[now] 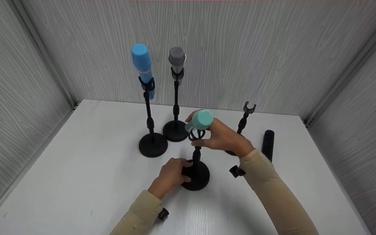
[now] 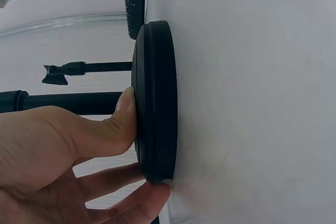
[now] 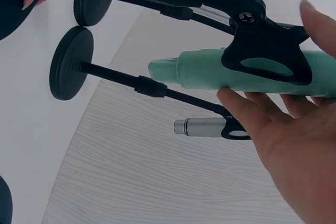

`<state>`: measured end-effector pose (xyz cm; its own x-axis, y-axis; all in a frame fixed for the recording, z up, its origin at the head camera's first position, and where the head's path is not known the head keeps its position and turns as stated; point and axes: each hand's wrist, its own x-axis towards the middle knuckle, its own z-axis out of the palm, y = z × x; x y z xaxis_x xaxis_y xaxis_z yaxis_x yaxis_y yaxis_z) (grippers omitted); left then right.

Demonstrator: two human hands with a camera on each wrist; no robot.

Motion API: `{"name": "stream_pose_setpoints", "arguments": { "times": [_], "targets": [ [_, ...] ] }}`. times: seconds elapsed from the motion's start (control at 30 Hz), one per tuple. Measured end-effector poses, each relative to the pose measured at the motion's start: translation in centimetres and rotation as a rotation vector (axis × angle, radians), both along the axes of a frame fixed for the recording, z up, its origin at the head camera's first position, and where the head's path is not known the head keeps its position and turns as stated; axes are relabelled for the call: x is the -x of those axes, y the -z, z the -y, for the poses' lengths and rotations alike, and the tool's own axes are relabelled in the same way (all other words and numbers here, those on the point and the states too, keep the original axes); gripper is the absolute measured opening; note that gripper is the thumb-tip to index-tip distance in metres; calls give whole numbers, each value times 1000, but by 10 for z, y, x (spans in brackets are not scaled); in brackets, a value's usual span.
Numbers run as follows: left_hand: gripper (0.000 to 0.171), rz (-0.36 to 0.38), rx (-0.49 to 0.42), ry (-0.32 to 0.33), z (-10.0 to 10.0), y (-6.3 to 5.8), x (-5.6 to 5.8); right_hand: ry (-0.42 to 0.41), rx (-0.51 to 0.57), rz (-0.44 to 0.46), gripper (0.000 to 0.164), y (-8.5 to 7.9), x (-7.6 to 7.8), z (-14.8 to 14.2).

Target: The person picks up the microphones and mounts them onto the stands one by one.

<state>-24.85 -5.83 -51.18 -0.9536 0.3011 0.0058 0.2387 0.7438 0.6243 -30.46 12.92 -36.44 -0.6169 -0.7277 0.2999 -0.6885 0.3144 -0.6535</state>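
Note:
A mint-green microphone [image 1: 202,119] sits in the clip [image 3: 268,59] of a black desk microphone stand [image 1: 199,181] at the middle of the table. My right hand [image 1: 222,134] holds the microphone at clip height. In the right wrist view its fingers lie along the underside of the green body [image 3: 202,69], with the thumb on the opposite side by the clip. Down at the round base, my left hand [image 1: 172,173] grips the left edge. The left wrist view shows the thumb [image 2: 123,119] on the base's upper face and fingertips at its rim. The stand is upright.
Behind, to the left, a blue microphone [image 1: 141,58] and a silver-headed microphone [image 1: 177,57] stand in their own stands. Back right is a stand with a bare clip [image 1: 249,108], partly hidden by my right arm. A black microphone [image 1: 268,143] lies beside it. Grey panels enclose the table.

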Motion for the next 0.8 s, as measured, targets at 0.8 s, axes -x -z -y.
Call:
{"name": "stream_pose_setpoints", "arguments": {
  "times": [0.8],
  "targets": [
    [47, -1, 12, 17, 0, 0, 1, 42, 30, -6, 53, -1, 2, 0]
  ]
}}
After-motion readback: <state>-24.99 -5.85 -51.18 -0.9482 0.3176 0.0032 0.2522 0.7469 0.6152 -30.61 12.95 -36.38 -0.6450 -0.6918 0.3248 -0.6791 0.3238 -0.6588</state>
